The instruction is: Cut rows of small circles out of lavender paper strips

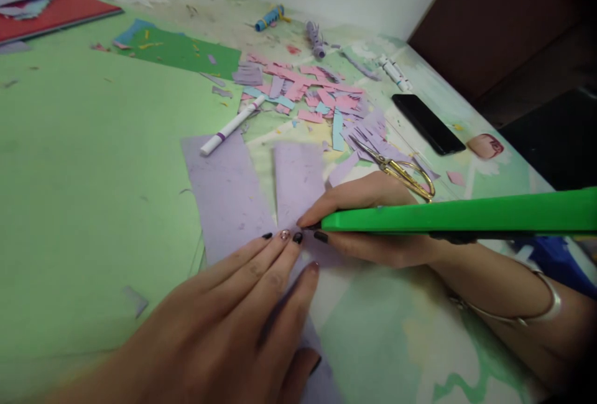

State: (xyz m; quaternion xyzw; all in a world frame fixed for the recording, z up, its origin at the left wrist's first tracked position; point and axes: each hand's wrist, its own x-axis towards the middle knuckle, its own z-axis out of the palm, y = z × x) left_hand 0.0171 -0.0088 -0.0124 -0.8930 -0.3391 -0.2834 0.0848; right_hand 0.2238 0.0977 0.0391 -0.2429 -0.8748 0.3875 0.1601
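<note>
My left hand (242, 304) lies flat, fingers stretched out, on a sheet of purple paper (224, 186). Just beyond its fingertips stands a folded-looking purple strip (298, 174), raised or overlapping the sheet. My right hand (377, 224) is closed, with index finger and thumb pinched at the strip's lower end. A long bright green tool (448, 214) with a narrow dark tip runs between those fingers and out past the right edge; its exact kind does not show. Gold-handled scissors (396, 169) lie just behind my right hand.
A white marker (233, 124) rests across the purple sheet's top. Pink, purple and blue paper scraps (308, 90) spread behind it. A black phone (428, 123) lies at right, a green paper strip (186, 50) at back left. Rolled paper pieces (269, 18) stand near the wall.
</note>
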